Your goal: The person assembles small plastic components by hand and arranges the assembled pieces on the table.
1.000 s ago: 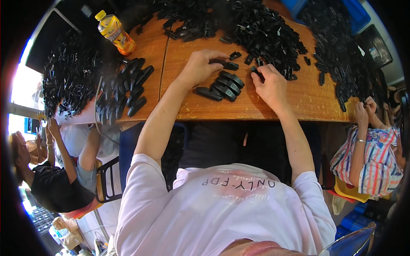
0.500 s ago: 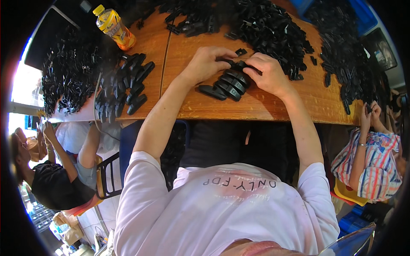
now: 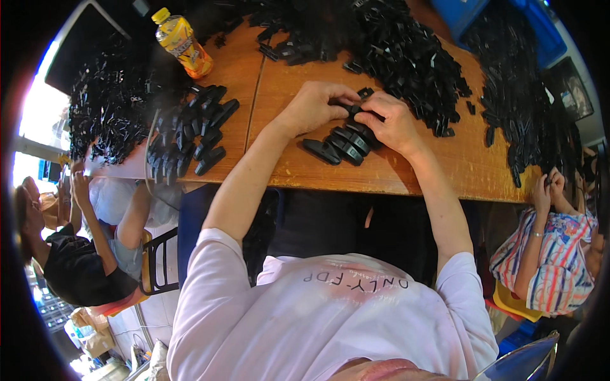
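Between my hands, above the wooden table [image 3: 273,171], is a small black plastic part [image 3: 354,110]. My left hand [image 3: 319,109] pinches its left side with thumb and fingers. From the right, my right hand [image 3: 391,122] is closed on the same part, its thumb and forefinger partly hiding it. Just below my fingers lies a short row of black oval plastic pieces [image 3: 346,145], leaning against one another. One longer black piece [image 3: 321,152] rests at the row's left end. Another small black part [image 3: 365,93] lies just beyond my fingertips.
A large heap of black parts [image 3: 406,70] covers the far side. More black pieces [image 3: 197,127] lie in rows at left, near a yellow-capped drink bottle [image 3: 183,44]. Co-workers sit at either side; one person's hand [image 3: 554,181] is at the right table edge.
My hands have drawn closer together around the small black part, and my right fingers now cover more of it. The whole view has shifted slightly; the row of oval pieces still lies below my hands.
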The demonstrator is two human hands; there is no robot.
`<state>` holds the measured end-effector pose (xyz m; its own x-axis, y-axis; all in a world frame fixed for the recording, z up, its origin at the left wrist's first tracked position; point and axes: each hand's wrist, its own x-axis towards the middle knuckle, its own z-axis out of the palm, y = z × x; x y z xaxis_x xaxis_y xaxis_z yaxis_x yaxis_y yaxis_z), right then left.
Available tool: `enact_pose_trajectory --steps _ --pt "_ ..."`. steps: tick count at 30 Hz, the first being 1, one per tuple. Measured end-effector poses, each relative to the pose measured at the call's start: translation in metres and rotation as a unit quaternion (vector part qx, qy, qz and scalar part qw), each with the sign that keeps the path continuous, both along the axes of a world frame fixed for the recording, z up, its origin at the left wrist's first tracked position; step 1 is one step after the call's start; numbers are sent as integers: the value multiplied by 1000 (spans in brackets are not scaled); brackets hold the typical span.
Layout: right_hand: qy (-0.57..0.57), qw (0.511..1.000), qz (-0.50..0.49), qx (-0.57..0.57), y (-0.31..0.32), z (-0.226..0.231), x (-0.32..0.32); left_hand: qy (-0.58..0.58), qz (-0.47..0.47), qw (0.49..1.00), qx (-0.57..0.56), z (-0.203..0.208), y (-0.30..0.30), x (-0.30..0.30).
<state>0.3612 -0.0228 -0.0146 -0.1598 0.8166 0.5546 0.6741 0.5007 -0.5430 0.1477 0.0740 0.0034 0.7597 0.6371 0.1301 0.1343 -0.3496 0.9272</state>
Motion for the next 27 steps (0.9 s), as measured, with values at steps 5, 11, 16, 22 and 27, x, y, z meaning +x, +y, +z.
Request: enact_pose_trajectory --steps 5,11,16,22,27 --pt "-37 996 -62 54 6 5 -5 -17 -7 998 -53 12 11 -26" --pt "-209 969 -117 53 7 -5 -9 38 298 891 341 -19 61 -28" --pt "-38 995 -66 68 -7 -2 -22 94 288 859 413 -26 57 -15" --pt "-22 996 -77 51 -10 -4 -7 70 244 891 377 -18 39 -12" --pt "-111 984 -122 61 -13 -3 1 37 181 954 236 -18 28 -16"
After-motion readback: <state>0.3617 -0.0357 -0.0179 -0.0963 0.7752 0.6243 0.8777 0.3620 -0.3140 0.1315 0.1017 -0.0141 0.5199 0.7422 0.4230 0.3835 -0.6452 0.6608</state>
